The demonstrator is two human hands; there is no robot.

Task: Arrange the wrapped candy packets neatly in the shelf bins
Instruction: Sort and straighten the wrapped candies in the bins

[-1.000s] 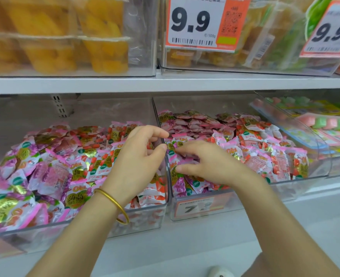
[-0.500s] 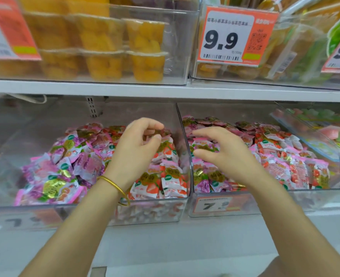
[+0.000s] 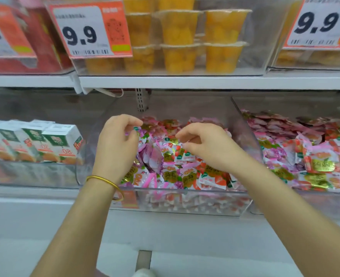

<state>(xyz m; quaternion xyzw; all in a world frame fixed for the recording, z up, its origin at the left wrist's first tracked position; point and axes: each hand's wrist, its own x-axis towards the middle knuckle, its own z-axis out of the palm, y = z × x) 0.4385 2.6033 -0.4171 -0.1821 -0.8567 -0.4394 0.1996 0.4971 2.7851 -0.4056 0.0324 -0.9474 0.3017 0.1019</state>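
Filling the middle clear plastic bin on the lower shelf, the small pink, white and red wrapped candy packets lie in a loose, jumbled heap up to its front rim. Both hands hover over this heap, near each other but apart. The left hand has its fingers curled down with the tips at a packet's edge; whether it pinches that packet I cannot tell. The right hand also has its fingers bent, thumb close under the forefinger, and whether anything sits between them is unclear. A thin gold bangle circles the left wrist. Just to the right, a second clear bin holds more packets of the same sort. To the left stand white and green cartons in a row. Above runs a white shelf board carrying stacked clear cups of orange fruit and orange-and-white price tags reading 9.9.
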